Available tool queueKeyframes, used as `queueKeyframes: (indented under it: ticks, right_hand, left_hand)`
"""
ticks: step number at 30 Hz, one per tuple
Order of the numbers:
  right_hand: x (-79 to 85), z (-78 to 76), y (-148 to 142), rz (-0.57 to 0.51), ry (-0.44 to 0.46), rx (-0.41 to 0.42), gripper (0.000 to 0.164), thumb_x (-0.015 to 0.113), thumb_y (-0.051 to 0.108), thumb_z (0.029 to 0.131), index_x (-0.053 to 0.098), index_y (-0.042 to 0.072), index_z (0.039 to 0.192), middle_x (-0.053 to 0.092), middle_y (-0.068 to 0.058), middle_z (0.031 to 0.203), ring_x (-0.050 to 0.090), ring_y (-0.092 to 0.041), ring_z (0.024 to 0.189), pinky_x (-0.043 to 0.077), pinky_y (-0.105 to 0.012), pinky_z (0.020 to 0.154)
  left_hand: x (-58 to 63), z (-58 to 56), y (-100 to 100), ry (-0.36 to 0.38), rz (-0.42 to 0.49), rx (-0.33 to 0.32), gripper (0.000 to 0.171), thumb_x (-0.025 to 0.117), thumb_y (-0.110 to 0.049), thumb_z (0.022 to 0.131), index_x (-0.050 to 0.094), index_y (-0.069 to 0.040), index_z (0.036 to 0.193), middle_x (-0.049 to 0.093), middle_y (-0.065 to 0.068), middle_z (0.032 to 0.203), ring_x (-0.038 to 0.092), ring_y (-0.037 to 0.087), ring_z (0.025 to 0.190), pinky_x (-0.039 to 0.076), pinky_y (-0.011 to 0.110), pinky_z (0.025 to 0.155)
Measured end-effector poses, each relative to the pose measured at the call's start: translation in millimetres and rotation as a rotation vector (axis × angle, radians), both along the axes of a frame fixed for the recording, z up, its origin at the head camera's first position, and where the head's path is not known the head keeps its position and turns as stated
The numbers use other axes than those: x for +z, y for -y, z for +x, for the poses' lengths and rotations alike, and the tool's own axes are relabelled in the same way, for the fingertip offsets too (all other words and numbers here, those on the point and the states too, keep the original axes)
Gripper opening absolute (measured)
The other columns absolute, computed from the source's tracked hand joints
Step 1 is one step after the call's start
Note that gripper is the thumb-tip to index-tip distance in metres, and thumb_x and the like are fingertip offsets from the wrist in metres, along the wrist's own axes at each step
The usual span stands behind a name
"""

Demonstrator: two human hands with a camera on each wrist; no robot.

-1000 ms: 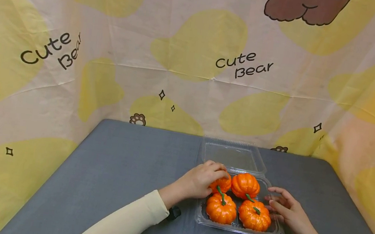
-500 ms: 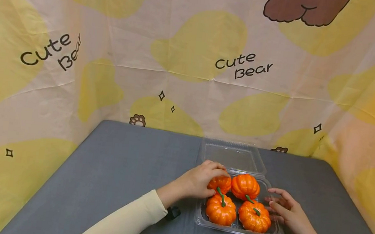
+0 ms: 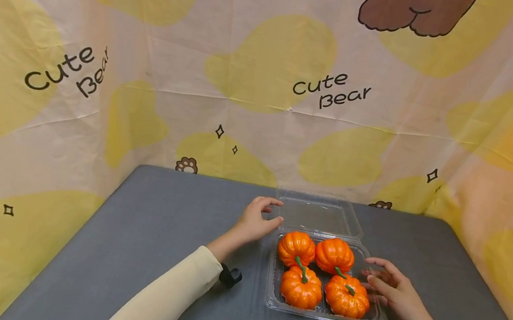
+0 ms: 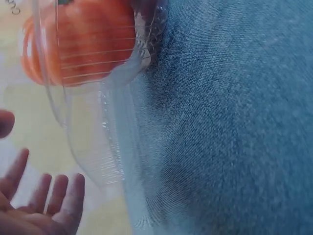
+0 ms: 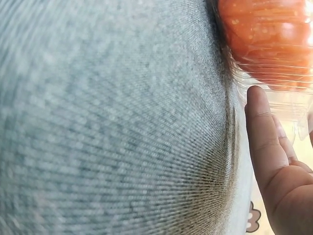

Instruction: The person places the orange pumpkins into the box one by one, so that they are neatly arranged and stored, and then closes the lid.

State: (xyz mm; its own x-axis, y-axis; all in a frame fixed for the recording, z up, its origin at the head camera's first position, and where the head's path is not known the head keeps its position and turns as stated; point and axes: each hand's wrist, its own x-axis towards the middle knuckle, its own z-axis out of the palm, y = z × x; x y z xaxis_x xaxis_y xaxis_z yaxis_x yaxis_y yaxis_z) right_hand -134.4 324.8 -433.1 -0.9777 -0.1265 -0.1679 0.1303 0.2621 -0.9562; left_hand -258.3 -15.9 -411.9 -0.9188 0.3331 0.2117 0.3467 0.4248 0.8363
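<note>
A clear plastic clamshell box (image 3: pixel 269 301) lies with its lid folded back, and several small orange pumpkins with green stems sit in its base. In the head view the back-left pumpkin (image 3: pixel 296 249) and front-left pumpkin (image 3: pixel 301 287) stand beside the back-right pumpkin (image 3: pixel 334 255) and front-right pumpkin (image 3: pixel 347 296). My left hand (image 3: pixel 255 221) is held at the left edge of the clear lid (image 3: pixel 319 214), fingers and thumb apart, holding nothing. At the base's right wall, my right hand (image 3: pixel 395 292) has loosely extended fingers; the right wrist view shows a fingertip (image 5: pixel 257 98) against the ribbed plastic wall.
A grey cloth-covered table (image 3: pixel 173 224) carries the box, right of centre. Behind it and on both sides hangs a printed fabric backdrop (image 3: pixel 267 66) with yellow patches and bear lettering. A black wrist strap (image 3: pixel 230 276) is on the left wrist.
My left hand has let go of the back-left pumpkin and moved back and left to the lid's edge. That pumpkin stays in the box. The right hand has hardly moved.
</note>
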Motion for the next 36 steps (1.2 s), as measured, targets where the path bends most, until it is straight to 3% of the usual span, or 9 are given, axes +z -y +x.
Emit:
queueKeyframes:
  ticks: [3, 10, 17, 22, 30, 36]
  right_hand:
    - [-1.1, 0.5, -0.1, -0.005, -0.008, -0.001, 0.036, 0.051, 0.020, 0.100, 0.044, 0.011, 0.134, 0.066, 0.001, 0.116, 0.068, -0.010, 0.094, 0.058, -0.032, 0.077]
    - [-2.1, -0.1, 0.6, -0.004, 0.000, -0.013, 0.039, 0.053, 0.021, 0.099, 0.042, 0.009, 0.135, 0.066, -0.002, 0.116, 0.069, -0.010, 0.093, 0.058, -0.032, 0.077]
    - [-1.7, -0.6, 0.5, -0.008, 0.024, -0.011, 0.039, 0.052, 0.023, 0.100, 0.042, 0.012, 0.136, 0.064, -0.006, 0.120, 0.068, -0.010, 0.095, 0.057, -0.033, 0.078]
    - [-0.7, -0.7, -0.2, 0.003, 0.020, -0.012, 0.041, 0.052, 0.023, 0.100, 0.041, 0.010, 0.137, 0.064, -0.009, 0.122, 0.068, -0.010, 0.095, 0.058, -0.033, 0.078]
    - [-0.7, 0.7, 0.5, -0.001, 0.006, -0.013, 0.042, 0.053, 0.023, 0.099, 0.040, 0.008, 0.137, 0.065, -0.003, 0.119, 0.068, -0.009, 0.094, 0.058, -0.032, 0.077]
    - [-1.5, 1.3, 0.6, 0.000, 0.004, -0.016, 0.043, 0.052, 0.023, 0.100, 0.040, 0.008, 0.138, 0.065, -0.006, 0.120, 0.068, -0.009, 0.095, 0.057, -0.032, 0.077]
  left_hand:
    - [-5.3, -7.0, -1.1, 0.085, 0.027, 0.070, 0.037, 0.068, -0.023, 0.086, 0.064, -0.016, 0.123, 0.052, 0.015, 0.131, 0.060, 0.037, 0.112, 0.053, 0.045, 0.090]
    - [-13.2, -14.7, -7.3, 0.198, 0.037, 0.129, 0.041, 0.067, -0.024, 0.086, 0.061, -0.013, 0.126, 0.057, 0.016, 0.131, 0.058, 0.034, 0.116, 0.050, 0.045, 0.093]
    - [-17.9, -14.8, -10.3, 0.267, 0.098, 0.134, 0.042, 0.067, -0.015, 0.088, 0.059, -0.006, 0.128, 0.060, 0.015, 0.127, 0.059, 0.031, 0.113, 0.055, 0.036, 0.080]
    - [-19.8, -15.6, -12.6, 0.257, 0.075, 0.142, 0.040, 0.068, -0.015, 0.086, 0.062, -0.006, 0.124, 0.063, 0.012, 0.123, 0.060, 0.028, 0.110, 0.053, 0.034, 0.082]
    - [-19.2, -16.2, -14.9, 0.243, 0.084, 0.152, 0.041, 0.070, -0.011, 0.084, 0.062, -0.003, 0.124, 0.063, 0.012, 0.123, 0.064, 0.028, 0.105, 0.054, 0.037, 0.085]
    - [-14.4, -16.3, -16.0, 0.148, 0.151, 0.129, 0.046, 0.073, -0.001, 0.077, 0.062, -0.001, 0.122, 0.062, 0.017, 0.121, 0.064, 0.032, 0.101, 0.056, 0.031, 0.076]
